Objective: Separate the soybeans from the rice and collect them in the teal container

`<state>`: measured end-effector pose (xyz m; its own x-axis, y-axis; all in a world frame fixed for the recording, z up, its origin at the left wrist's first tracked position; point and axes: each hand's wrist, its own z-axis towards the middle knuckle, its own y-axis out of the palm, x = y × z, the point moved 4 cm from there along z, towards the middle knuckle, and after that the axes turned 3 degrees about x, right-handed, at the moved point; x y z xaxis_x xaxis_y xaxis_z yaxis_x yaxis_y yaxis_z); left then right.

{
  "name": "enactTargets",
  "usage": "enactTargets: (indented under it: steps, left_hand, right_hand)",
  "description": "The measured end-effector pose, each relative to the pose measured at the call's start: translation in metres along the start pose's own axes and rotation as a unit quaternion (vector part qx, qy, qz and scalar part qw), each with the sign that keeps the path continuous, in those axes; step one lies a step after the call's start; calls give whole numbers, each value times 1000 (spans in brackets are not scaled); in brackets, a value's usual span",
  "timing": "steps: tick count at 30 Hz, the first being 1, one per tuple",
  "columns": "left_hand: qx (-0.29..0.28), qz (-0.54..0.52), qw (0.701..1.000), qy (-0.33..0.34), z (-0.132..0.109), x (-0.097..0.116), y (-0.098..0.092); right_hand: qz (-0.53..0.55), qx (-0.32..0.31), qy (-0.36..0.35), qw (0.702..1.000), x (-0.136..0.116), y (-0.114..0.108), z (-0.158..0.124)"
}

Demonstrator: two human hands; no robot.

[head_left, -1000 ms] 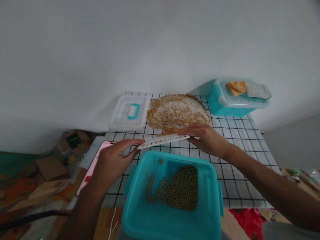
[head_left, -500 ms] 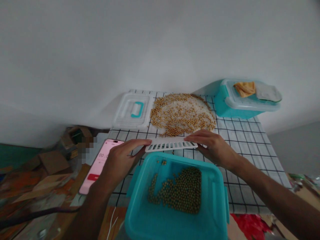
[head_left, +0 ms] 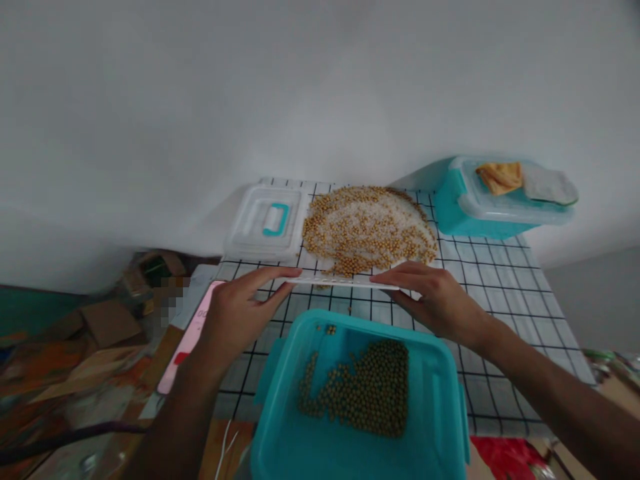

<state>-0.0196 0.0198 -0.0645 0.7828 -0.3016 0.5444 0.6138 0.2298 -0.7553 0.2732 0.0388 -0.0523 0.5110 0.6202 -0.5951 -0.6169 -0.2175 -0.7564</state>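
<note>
A thin white plate (head_left: 340,283) is held by both hands beyond the far rim of the turquoise bin (head_left: 350,460), between that rim and the mound of yellow beans and white grains (head_left: 370,227) on the desk (head_left: 505,300). It is seen nearly edge-on, so the faint openings along it can barely be made out. Its long axis is laid crosswise, roughly parallel to the bin's far rim. The left end is pinched between thumb and fingers by the left hand (head_left: 243,313), off the bin's far left corner; the right end is gripped likewise by the right hand (head_left: 437,293), beyond the far right corner. The plate is touched by both, so neither is nearer to it, but the mound is neared more closely by the right hand. The plate's height above the desk cannot be told.

Greenish-brown beans (head_left: 375,393) are gathered inside the bin. Beyond its far left corner, a clear lid (head_left: 245,230) with a turquoise handle (head_left: 276,220) is laid flat; well beyond its far right corner, a lidded turquoise box (head_left: 463,213) is topped with a yellow cloth (head_left: 500,177).

Left of the bin, a phone (head_left: 193,337) is partly hidden by the left hand; on its pink screen, only apparent zeros can be read. No brand is legible.
</note>
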Motion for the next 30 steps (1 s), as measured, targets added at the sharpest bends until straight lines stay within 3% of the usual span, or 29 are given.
enactTargets:
  steps: [10, 21, 30]
  left_hand:
    - [-32, -12, 999, -31, 1, -6, 4]
    - [-59, -30, 998, -6, -12, 3, -1]
    - [-32, -17, 999, -9, -9, -3, -2]
  right_hand:
    - [9, -14, 16, 1000, 3, 3, -2]
    - [3, -39, 10, 999, -2, -5, -10]
    - [9, -25, -5, 1000, 0, -3, 3]
